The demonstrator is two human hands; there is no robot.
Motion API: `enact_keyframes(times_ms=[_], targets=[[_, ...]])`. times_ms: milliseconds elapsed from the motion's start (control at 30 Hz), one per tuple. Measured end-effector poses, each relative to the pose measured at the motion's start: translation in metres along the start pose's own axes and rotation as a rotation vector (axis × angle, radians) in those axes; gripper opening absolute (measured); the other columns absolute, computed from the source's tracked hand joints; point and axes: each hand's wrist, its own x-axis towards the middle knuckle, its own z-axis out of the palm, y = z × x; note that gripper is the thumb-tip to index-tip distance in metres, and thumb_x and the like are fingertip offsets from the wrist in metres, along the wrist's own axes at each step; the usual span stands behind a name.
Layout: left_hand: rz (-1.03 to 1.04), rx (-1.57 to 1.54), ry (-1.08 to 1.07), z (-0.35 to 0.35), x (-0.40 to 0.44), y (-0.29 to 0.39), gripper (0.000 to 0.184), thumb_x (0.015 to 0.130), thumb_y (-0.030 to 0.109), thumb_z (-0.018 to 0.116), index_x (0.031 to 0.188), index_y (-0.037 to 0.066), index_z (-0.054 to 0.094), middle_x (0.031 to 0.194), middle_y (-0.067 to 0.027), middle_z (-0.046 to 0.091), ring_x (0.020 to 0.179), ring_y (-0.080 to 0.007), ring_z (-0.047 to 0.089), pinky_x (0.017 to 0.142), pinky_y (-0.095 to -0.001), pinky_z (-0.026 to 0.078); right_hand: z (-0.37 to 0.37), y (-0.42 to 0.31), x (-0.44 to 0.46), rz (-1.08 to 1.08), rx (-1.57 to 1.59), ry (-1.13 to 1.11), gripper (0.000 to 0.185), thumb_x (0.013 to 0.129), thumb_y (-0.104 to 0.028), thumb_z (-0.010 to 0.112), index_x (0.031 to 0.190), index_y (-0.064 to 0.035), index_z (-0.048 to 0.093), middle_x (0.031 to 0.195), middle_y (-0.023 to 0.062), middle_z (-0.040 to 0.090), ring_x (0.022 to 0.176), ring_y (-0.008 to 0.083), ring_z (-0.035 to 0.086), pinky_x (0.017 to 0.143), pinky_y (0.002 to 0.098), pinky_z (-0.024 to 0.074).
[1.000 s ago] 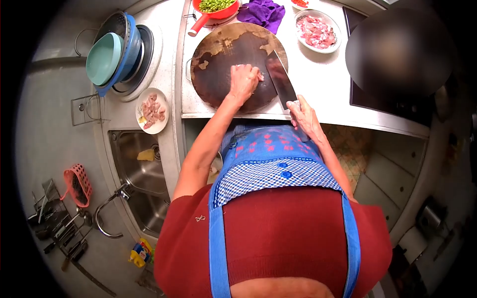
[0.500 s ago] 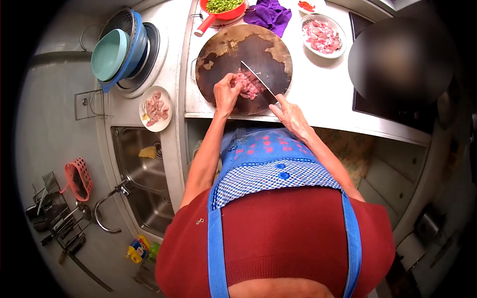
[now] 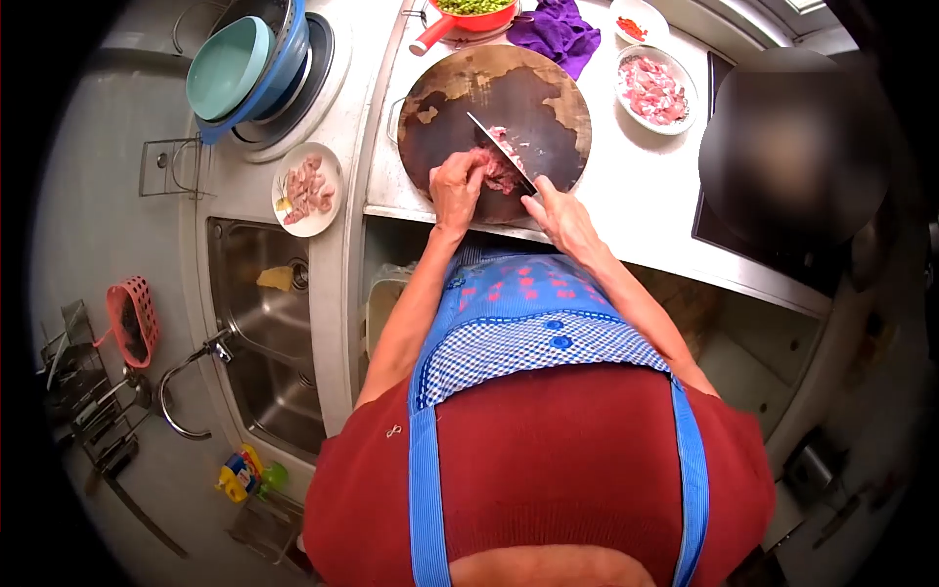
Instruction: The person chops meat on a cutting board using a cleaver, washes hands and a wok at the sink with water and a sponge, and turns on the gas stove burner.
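Raw meat (image 3: 500, 178) lies in a chopped pile on the round dark cutting board (image 3: 440, 103), near its front edge. My left hand (image 3: 456, 191) is closed, its curled fingers pressing on the left side of the pile. In my right hand (image 3: 564, 223) is the handle of a kitchen knife (image 3: 501, 150). Its blade slants across the meat toward the far left, close to my left fingertips. Some meat bits show on the right side of the blade. My left fingertips are partly hidden by the hand itself.
A bowl of meat pieces (image 3: 653, 90), a small dish of red bits (image 3: 638, 22) and a purple cloth (image 3: 556, 34) lie beyond the board. A red-handled strainer (image 3: 430, 37) holds green pieces. Left are a plate of meat (image 3: 331, 186), stacked basins (image 3: 231, 67) and a sink (image 3: 271, 328).
The whole view has shifted slightly. Relative to the board, the knife has moved left over the pile, and more meat shows right of its blade. My left hand sits slightly nearer the front edge.
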Motion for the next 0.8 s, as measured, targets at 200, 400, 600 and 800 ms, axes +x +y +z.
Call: enact_keyframes(times_ms=[200,400,600,800], targets=[[-0.087,0.086,0.044,0.004,-0.002,0.005,0.011,0.077,0.011,0.065,0.088,0.009,0.063,0.086,-0.0050,0.057,0.076,-0.0255,0.058,0.069,-0.0374,0.041,-0.005,-0.017,-0.006,-0.159,0.110,0.232,0.026,0.090,-0.029,0.055,0.098,-0.0064,0.043,0.070,0.0230,0.059,0.071,0.0448,0.058,0.058,0.0499,0.0434],[0.143,0.168,0.055,0.002,-0.011,0.013,0.012,0.078,0.012,0.066,0.090,0.009,0.065,0.088,-0.0043,0.062,0.079,-0.0241,0.060,0.069,-0.0343,0.043,-0.013,-0.026,-0.010,-0.100,0.141,0.185,0.028,0.089,-0.025,0.057,0.106,-0.0059,0.046,0.078,0.0239,0.060,0.076,0.0441,0.059,0.061,0.0478,0.0450],[-0.062,0.050,0.025,0.000,-0.024,-0.003,0.011,0.080,0.011,0.063,0.090,0.007,0.065,0.089,-0.0070,0.062,0.080,-0.0261,0.061,0.070,-0.0365,0.044,-0.008,-0.017,-0.002,-0.067,-0.044,-0.011,0.029,0.088,-0.026,0.057,0.107,-0.0070,0.045,0.078,0.0252,0.060,0.075,0.0452,0.058,0.061,0.0490,0.0449],[-0.288,-0.142,0.052,-0.006,-0.026,-0.013,0.013,0.083,0.007,0.063,0.093,0.000,0.066,0.082,-0.0077,0.064,0.071,-0.0149,0.061,0.065,-0.0266,0.049,0.013,0.002,0.012,-0.137,-0.025,0.031,0.027,0.088,-0.027,0.056,0.101,-0.0057,0.046,0.071,0.0238,0.060,0.071,0.0456,0.058,0.059,0.0509,0.0438]])
